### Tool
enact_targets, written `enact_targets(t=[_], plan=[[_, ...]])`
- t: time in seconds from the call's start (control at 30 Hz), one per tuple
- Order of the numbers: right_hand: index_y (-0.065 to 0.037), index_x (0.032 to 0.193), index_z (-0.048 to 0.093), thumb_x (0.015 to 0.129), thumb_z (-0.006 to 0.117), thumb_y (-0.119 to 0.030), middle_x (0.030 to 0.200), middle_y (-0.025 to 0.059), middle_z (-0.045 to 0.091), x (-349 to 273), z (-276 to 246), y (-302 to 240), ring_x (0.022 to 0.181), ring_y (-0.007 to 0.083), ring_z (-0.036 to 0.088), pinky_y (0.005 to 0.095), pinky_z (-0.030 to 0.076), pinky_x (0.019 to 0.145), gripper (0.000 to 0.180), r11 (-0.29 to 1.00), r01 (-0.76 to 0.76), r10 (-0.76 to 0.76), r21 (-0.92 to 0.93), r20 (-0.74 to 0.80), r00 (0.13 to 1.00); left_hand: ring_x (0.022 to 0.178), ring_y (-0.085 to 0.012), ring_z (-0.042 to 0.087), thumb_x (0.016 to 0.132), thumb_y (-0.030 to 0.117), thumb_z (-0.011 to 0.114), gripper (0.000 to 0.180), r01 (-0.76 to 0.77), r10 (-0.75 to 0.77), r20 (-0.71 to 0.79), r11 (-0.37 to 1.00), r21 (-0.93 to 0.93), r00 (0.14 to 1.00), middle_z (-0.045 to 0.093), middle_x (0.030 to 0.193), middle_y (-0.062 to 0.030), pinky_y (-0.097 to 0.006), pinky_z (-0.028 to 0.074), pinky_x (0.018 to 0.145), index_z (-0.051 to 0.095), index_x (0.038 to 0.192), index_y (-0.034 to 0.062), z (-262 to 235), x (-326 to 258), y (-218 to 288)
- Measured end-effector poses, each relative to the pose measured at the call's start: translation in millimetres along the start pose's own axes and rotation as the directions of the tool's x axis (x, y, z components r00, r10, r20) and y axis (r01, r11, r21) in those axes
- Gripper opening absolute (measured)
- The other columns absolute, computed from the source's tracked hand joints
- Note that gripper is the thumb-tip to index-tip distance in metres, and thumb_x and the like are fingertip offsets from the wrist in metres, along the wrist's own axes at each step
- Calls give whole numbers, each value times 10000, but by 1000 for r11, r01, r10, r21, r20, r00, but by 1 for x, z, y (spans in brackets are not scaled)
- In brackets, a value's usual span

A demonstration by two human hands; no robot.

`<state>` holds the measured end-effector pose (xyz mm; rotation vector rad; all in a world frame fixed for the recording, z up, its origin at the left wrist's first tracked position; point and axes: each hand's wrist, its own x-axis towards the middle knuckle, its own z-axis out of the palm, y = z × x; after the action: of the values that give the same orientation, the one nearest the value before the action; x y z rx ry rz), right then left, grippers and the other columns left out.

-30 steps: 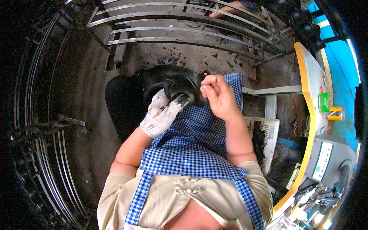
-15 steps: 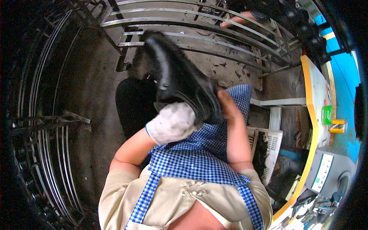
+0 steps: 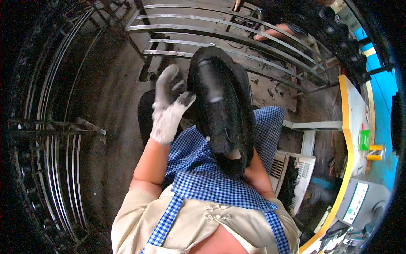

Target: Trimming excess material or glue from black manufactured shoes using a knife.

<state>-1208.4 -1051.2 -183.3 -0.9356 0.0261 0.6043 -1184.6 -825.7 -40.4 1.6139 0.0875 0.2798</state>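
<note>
Shoe point(image 3: 222, 110): glossy black. Glove on left hand point(image 3: 169, 106): white, grey-soiled. Apron point(image 3: 211, 178): blue-and-white check. Shirt point(image 3: 220, 224): beige. Table point(image 3: 353, 127): white, yellow edge. Crate point(image 3: 296, 169): white.

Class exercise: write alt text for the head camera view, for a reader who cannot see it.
A person in a blue checked apron holds up a black shoe, with the gloved left hand touching its side. The right hand is hidden behind the shoe. Grey metal racks stand on the grimy floor beyond.

**Black shoe held up above the lap**

The left hand point(image 3: 169, 108), in a white glove, touches the side of a black shoe point(image 3: 222, 110). The right hand is hidden behind the shoe. Under them lies a blue checked apron point(image 3: 211, 182), beyond it a metal rack point(image 3: 220, 34)
</note>
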Motion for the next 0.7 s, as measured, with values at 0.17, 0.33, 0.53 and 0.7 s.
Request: enact_targets(t=[0.17,0.33,0.53,0.7], plan=[[-49,1295,476,905,572,-296,1185,82,571,-4,0,2,1025,223,552,337,413,928,471,999,38,-35,-27,104,994,1113,-192,513,716,137,734,664,223,-150,205,887,-405,967,552,1183,-95,-311,406,964,435,1292,-1,3,11,-10],[-30,1015,629,817,637,-15,830,1,617,-19,22,-66,698,113,552,226,438,662,199,772,309,-502,-555,-234,833,1080,-188,534,668,274,789,704,17,56,429,987,-163,901,579,1148,-100,-314,408,961,494,1236,-19,-4,22,8],[-75,999,679,715,721,-33,822,63,603,-31,97,-152,595,158,601,258,481,504,291,-269,595,-521,-757,634,571,998,-201,593,684,358,762,666,-6,11,655,1000,-10,755,628,1061,-151,-332,454,898,541,1177,-32,4,19,9],[-81,982,659,552,712,-38,849,46,602,-42,100,-172,659,193,629,286,513,511,436,-448,563,-267,-694,705,657,976,-215,606,694,361,751,672,-42,40,732,999,-16,680,630,1047,-157,-329,459,880,529,1188,-37,10,13,8]])
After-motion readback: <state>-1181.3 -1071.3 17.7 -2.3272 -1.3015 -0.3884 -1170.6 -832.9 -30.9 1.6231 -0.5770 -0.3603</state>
